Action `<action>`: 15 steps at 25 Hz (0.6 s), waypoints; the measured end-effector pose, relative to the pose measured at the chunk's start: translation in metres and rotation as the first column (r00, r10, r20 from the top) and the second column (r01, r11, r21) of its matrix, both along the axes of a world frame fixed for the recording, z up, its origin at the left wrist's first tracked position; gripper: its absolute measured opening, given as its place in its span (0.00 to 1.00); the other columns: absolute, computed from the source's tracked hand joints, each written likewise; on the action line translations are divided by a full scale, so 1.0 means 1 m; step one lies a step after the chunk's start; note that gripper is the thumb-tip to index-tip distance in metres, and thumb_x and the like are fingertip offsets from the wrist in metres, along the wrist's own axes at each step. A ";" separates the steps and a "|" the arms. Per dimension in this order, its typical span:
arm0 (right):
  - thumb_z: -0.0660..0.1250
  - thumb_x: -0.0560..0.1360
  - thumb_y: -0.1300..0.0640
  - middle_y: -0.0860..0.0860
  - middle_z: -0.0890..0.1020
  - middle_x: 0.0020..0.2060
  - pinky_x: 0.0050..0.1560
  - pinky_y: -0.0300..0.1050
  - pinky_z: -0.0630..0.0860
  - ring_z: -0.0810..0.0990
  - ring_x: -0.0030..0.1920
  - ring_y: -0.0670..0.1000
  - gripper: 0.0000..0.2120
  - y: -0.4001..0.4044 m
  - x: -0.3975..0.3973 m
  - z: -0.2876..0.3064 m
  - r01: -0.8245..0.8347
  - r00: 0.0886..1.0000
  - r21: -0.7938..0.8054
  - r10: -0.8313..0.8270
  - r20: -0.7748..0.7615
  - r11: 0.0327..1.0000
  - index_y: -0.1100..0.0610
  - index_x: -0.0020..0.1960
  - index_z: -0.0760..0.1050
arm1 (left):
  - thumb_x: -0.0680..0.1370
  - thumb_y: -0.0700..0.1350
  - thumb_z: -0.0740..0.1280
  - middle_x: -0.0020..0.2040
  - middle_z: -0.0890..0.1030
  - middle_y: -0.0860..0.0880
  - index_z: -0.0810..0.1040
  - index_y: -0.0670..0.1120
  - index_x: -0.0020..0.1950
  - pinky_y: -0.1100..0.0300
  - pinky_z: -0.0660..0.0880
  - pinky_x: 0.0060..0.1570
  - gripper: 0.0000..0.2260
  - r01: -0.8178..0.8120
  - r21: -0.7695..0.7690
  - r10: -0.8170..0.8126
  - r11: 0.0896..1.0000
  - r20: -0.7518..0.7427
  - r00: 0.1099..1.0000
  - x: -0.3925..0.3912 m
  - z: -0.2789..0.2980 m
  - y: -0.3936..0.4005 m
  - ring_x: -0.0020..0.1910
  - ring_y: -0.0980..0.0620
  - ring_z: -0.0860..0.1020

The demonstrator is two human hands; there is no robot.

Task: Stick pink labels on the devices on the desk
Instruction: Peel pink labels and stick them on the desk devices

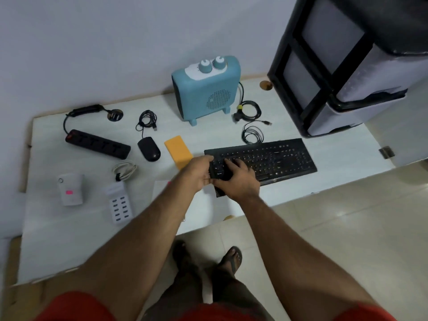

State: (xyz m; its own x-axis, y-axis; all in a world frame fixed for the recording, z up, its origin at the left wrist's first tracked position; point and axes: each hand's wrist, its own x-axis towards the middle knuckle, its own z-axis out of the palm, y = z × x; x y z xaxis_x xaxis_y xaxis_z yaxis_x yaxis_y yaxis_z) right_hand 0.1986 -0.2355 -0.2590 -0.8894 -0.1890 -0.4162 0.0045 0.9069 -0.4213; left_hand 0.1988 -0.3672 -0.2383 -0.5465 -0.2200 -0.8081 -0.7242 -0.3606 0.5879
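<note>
A black keyboard (273,158) lies on the white desk (69,239) at the right. My left hand (199,174) curls around its left end. My right hand (239,179) lies on top of the keys at that same end, fingers spread; no label shows between them. A white sheet with pink labels (161,188) peeks out from under my left forearm. A white adapter (70,189) at the left bears a pink label (69,192). A black mouse (149,149), black power strip (97,143), white USB charger hub (119,206) and blue heater (206,89) carry no visible label.
An orange pad (178,151) lies between mouse and keyboard. Coiled cables (249,111) sit beside the heater and a white cable (125,170) near the hub. A black-framed cabinet (342,72) stands at the back right. The desk's front edge runs just below my hands.
</note>
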 end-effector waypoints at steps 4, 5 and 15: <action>0.66 0.76 0.46 0.47 0.63 0.78 0.64 0.58 0.72 0.62 0.74 0.60 0.29 -0.001 -0.004 -0.048 -0.052 0.996 0.071 0.047 0.070 0.996 0.41 0.76 0.66 | 0.79 0.50 0.62 0.41 0.82 0.47 0.77 0.48 0.50 0.54 0.78 0.48 0.08 -0.001 0.075 -0.005 0.997 0.082 0.997 -0.002 -0.053 -0.005 0.39 0.49 0.80; 0.65 0.76 0.50 0.48 0.62 0.79 0.64 0.60 0.72 0.61 0.75 0.60 0.28 -0.003 -0.003 -0.058 -0.075 0.994 0.093 0.067 0.087 0.993 0.41 0.76 0.66 | 0.78 0.52 0.63 0.40 0.82 0.48 0.77 0.49 0.48 0.55 0.77 0.47 0.08 -0.004 0.077 -0.003 0.997 0.092 0.996 -0.003 -0.063 -0.005 0.39 0.49 0.80; 0.64 0.75 0.53 0.53 0.77 0.67 0.62 0.56 0.75 0.74 0.66 0.60 0.20 -0.040 0.012 -0.066 0.079 0.997 -0.021 -0.079 0.026 0.997 0.49 0.67 0.76 | 0.76 0.41 0.64 0.38 0.73 0.42 0.72 0.44 0.41 0.57 0.68 0.37 0.04 0.062 -0.166 -0.056 0.984 0.043 0.998 0.014 -0.073 -0.028 0.36 0.47 0.71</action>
State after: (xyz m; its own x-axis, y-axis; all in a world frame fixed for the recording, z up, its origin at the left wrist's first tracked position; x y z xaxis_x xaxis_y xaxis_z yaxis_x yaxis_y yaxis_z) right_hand 0.2103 -0.2750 -0.3247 -0.8914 -0.1280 -0.4348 0.0864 0.8937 -0.4404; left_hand 0.2129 -0.3950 -0.3113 -0.5321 -0.3219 -0.7831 -0.7642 -0.2156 0.6079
